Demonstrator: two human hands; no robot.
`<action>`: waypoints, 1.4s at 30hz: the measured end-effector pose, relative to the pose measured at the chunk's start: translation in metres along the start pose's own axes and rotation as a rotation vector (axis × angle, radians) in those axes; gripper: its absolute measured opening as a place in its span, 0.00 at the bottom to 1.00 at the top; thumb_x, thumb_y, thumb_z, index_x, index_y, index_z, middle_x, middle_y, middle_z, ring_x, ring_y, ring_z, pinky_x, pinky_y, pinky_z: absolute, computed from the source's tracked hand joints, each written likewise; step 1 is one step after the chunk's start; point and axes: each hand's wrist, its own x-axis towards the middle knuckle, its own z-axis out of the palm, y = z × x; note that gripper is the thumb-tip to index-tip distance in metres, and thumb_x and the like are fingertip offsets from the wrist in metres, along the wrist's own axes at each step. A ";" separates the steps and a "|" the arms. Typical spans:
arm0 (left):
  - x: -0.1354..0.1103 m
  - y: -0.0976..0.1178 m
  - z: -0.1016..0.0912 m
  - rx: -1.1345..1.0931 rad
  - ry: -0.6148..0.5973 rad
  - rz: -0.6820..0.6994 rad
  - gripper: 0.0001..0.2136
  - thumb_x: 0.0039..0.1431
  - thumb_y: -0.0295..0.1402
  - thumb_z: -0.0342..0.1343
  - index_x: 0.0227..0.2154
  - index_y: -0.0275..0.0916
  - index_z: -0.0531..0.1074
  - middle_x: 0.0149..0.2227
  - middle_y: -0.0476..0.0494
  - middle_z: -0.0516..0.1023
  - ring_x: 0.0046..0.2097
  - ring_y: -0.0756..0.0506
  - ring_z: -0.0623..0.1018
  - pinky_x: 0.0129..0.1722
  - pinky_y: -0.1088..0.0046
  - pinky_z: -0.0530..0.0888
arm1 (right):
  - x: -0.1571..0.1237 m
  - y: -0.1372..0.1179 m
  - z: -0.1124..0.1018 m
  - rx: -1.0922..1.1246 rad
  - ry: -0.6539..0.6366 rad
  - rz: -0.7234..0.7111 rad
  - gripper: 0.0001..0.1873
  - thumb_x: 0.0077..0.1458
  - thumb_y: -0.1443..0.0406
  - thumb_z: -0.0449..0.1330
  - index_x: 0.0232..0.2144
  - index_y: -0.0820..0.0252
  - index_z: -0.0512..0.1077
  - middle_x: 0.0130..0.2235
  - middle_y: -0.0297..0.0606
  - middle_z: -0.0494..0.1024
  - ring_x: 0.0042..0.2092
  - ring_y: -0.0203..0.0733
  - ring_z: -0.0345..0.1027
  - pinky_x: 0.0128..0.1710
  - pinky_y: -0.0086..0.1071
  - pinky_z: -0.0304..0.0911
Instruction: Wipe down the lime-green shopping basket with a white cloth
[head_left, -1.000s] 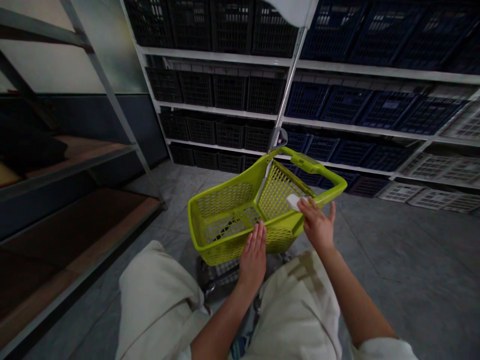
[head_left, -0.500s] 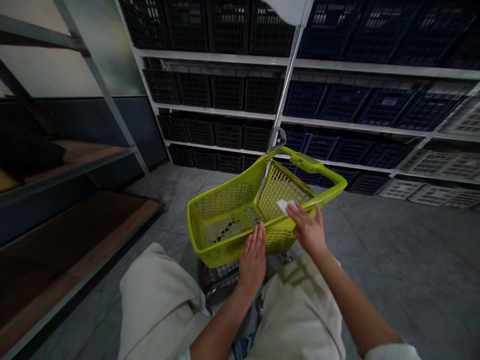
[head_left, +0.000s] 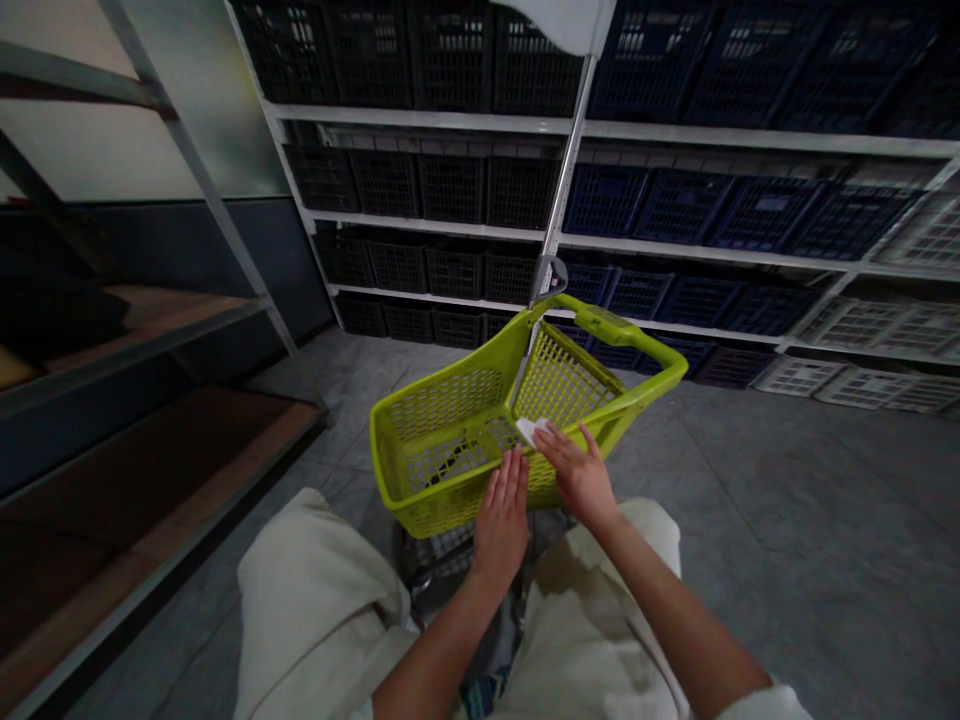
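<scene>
The left hand lies flat and unclenched, its straight fingers close together, their tips at the near rim of a lime-green plastic shopping basket with latticed walls; the right hand holds a small white cloth-like piece under its fingertips at that same rim, just beside the left fingertips, its thumb standing apart; how firmly it grips the piece, I cannot tell; the basket stands in front of the person's knees, over a dark wheeled frame, its looped green handle towards the right; pale, loose trousers show on both sides below; beyond the basket, a white metal rack holds black slatted plastic crates, dark blue ones and white ones; brown boards lie in a grey metal frame at left; the floor is grey.
</scene>
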 end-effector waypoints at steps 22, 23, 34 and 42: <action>0.002 -0.001 -0.003 0.043 -0.031 0.027 0.34 0.61 0.23 0.44 0.69 0.25 0.39 0.72 0.36 0.45 0.72 0.42 0.49 0.68 0.61 0.59 | -0.002 0.084 -0.036 -0.248 0.177 0.184 0.31 0.51 0.78 0.51 0.57 0.58 0.69 0.59 0.40 0.74 0.64 0.47 0.62 0.70 0.54 0.31; 0.002 0.001 -0.003 0.048 -0.030 0.022 0.34 0.62 0.23 0.44 0.69 0.25 0.39 0.72 0.36 0.45 0.72 0.41 0.49 0.68 0.61 0.59 | -0.001 0.085 -0.035 -0.261 0.196 0.225 0.31 0.50 0.78 0.51 0.56 0.59 0.69 0.59 0.41 0.73 0.64 0.48 0.62 0.70 0.55 0.33; 0.001 -0.004 0.004 0.042 -0.012 0.022 0.34 0.62 0.23 0.43 0.69 0.26 0.38 0.71 0.36 0.48 0.71 0.42 0.51 0.68 0.61 0.59 | -0.004 -0.010 0.009 -0.070 0.037 -0.087 0.33 0.56 0.78 0.48 0.62 0.58 0.63 0.62 0.40 0.71 0.66 0.40 0.58 0.70 0.46 0.39; 0.002 0.002 -0.002 0.023 -0.013 0.011 0.34 0.62 0.24 0.44 0.69 0.26 0.39 0.72 0.36 0.46 0.72 0.41 0.50 0.68 0.61 0.59 | 0.001 0.067 -0.021 -0.233 0.209 0.257 0.35 0.48 0.79 0.50 0.59 0.59 0.67 0.58 0.44 0.74 0.64 0.49 0.61 0.68 0.59 0.30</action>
